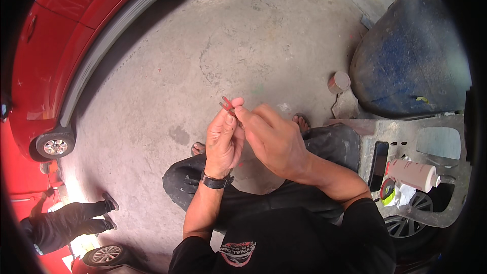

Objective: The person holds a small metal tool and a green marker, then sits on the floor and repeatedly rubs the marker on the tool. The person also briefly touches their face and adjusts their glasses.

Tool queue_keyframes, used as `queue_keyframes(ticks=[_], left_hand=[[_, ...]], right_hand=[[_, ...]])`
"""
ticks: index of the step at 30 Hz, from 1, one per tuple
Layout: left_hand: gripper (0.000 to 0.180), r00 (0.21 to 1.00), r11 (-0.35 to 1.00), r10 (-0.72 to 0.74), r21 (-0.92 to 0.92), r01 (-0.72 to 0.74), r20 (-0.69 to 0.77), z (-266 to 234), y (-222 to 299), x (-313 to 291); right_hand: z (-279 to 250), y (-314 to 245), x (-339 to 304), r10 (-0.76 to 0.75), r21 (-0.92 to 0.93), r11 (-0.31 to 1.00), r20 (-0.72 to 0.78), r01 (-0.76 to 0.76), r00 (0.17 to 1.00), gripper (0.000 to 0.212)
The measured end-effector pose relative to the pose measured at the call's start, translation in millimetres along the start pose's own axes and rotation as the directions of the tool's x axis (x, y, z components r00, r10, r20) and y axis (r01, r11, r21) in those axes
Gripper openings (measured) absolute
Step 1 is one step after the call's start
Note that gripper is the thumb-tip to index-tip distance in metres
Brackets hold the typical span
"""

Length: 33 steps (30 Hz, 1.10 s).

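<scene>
A small red two-pronged piece (227, 104) with darker tips sticks up between my fingertips; its exact kind is too small to make out. My left hand (222, 144), with a dark watch (217, 181) on its wrist, pinches it from below with thumb and fingers. Against it from the right, the thumb and forefinger of my right hand (272, 139) are closed as well. My fingers cover its lower part. Both hands are raised in front of me above my dark trousers, over the grey concrete floor (167, 96).
At my right a grey panel-like surface (365, 139) carries a dark phone-like slab (378, 165), a pale bottle (413, 174) and a tape roll (387, 189). Beyond stand a can (339, 82) and a large blue drum (406, 66). Left is a red car (56, 35); other people (63, 223) stand around.
</scene>
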<state>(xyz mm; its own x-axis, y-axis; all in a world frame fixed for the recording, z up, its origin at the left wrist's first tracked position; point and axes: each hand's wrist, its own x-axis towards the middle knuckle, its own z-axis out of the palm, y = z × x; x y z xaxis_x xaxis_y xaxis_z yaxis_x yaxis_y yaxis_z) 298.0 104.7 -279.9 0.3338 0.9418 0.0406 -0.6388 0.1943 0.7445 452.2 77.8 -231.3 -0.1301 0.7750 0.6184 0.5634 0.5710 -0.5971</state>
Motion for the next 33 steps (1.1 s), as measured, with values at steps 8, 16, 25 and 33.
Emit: queue_keyframes(ticks=[8, 16, 25, 33], left_hand=[[0.036, 0.999, 0.997, 0.044, 0.057, -0.044, 0.000, -5, -5, 1], [0.034, 0.998, 0.987, 0.047, 0.151, -0.052, 0.035, -14, -2, 4], [0.036, 1.000, 0.997, 0.011, -0.072, -0.011, 0.002, 2, 2, 4], [0.037, 1.000, 0.998, -0.003, -0.059, 0.004, 0.016, 3, 2, 1]], right_hand=[[-8, -5, 1, 0.103, 0.050, 0.993, 0.069, -0.107, 0.992, 0.036], [-13, -5, 0, 0.093, 0.028, 0.995, 0.098, -0.096, 0.991, 0.037], [-9, -3, -3, 0.073, 0.068, 0.995, 0.015, -0.074, 0.997, 0.039], [-7, -7, 0, 0.088, 0.059, 0.994, 0.064, -0.092, 0.994, 0.036]])
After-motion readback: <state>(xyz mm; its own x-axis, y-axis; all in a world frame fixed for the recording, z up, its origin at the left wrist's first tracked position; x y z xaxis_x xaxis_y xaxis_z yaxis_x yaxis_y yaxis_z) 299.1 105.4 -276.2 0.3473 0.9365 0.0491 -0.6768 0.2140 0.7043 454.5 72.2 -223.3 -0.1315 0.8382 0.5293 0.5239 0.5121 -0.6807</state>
